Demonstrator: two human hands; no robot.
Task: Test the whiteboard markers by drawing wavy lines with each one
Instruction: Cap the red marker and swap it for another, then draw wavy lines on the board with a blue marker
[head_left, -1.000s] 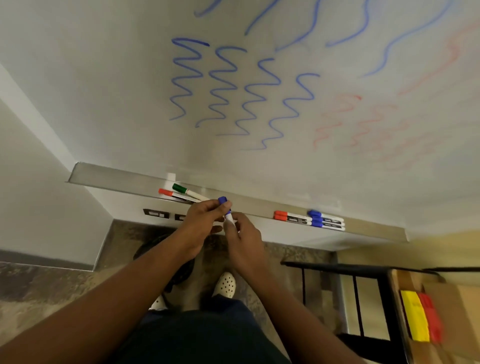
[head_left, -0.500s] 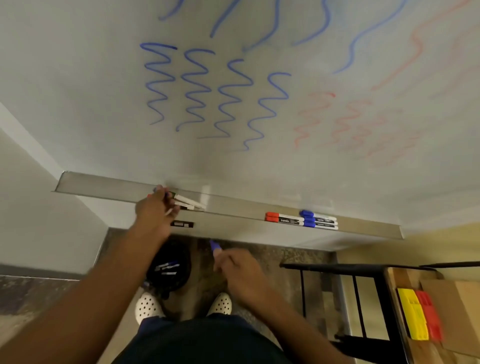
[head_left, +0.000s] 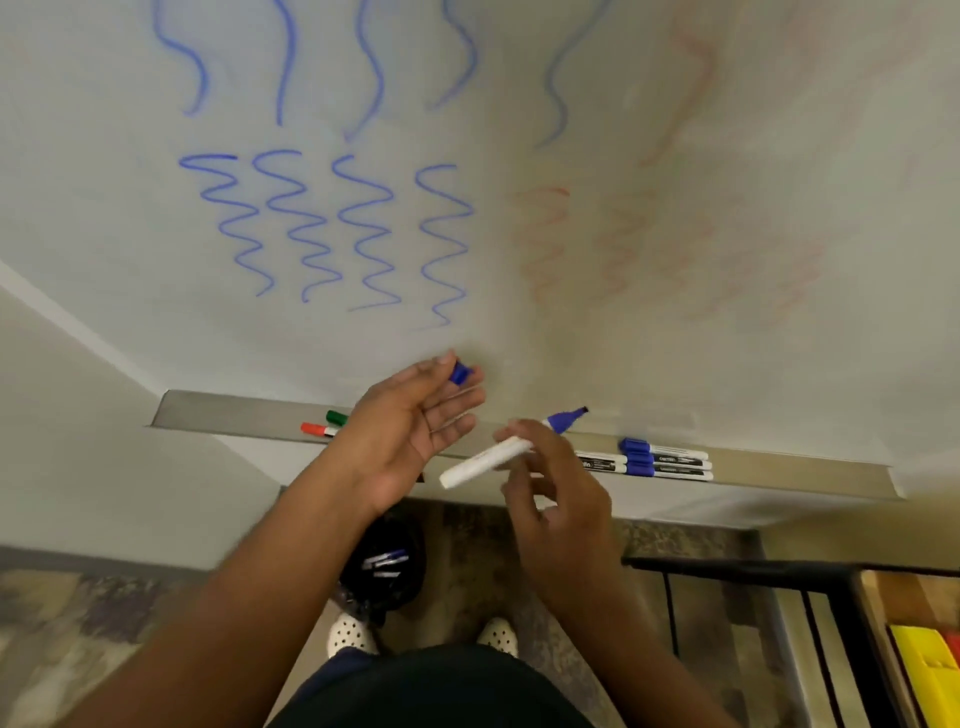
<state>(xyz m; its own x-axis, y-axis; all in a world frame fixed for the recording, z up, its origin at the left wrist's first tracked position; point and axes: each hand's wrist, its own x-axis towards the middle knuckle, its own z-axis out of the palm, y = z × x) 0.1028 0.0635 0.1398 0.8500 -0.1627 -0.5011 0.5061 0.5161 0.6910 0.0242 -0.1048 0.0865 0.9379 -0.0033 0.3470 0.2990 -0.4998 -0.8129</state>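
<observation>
My right hand (head_left: 561, 499) holds an uncapped blue marker (head_left: 488, 460) by its white barrel, its blue tip pointing up and right toward the whiteboard (head_left: 571, 104). My left hand (head_left: 410, 431), palm up, pinches the blue cap (head_left: 460, 373) between thumb and fingertip just above the tray. The whiteboard carries several blue wavy lines (head_left: 332, 228) and fainter red ones (head_left: 649, 249).
The metal tray (head_left: 234, 415) holds a green marker (head_left: 336, 417) and a red marker (head_left: 314, 429) at left, and capped blue markers (head_left: 665, 457) at right. A black bin (head_left: 384, 571) with markers stands on the floor. A black frame (head_left: 727, 566) and yellow box (head_left: 924, 670) are at right.
My left hand left the tray's left end and came to the middle holding the cap. My right hand rose from below the tray; the blue marker is now uncapped.
</observation>
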